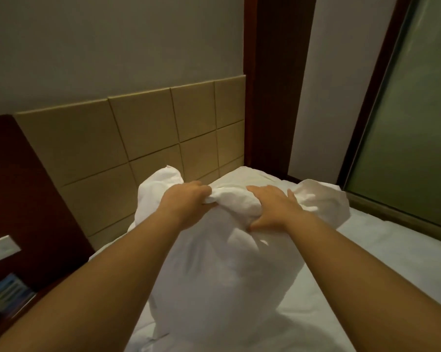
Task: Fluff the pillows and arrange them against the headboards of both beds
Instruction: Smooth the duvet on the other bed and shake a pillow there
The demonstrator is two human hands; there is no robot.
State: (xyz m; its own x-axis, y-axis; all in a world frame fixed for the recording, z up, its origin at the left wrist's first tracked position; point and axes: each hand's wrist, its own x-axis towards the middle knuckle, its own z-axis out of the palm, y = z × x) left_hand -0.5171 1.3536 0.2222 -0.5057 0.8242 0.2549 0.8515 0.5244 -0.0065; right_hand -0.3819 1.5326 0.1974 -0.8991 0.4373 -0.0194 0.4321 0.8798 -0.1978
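White soft cloth-cased pillow [214, 270]: judged light, limp and compressible, the case bunching readily. Best hold is the top edge, two-handed.

Left hand [186, 203]: fingers curl round a bunched ridge of case. Right hand [272, 208]: fingers wrap over the top, thumb pinching beneath.

Pillow stands upright below the fingers on the white-sheeted bed [381, 250]. The beige square-panelled padded headboard [138, 138] is beyond the fingertips. Case wrinkled, corners flopping.

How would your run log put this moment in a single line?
step: fluffing | left hand: grips pillow top | right hand: grips pillow top | pillow: upright on bed, in front of headboard
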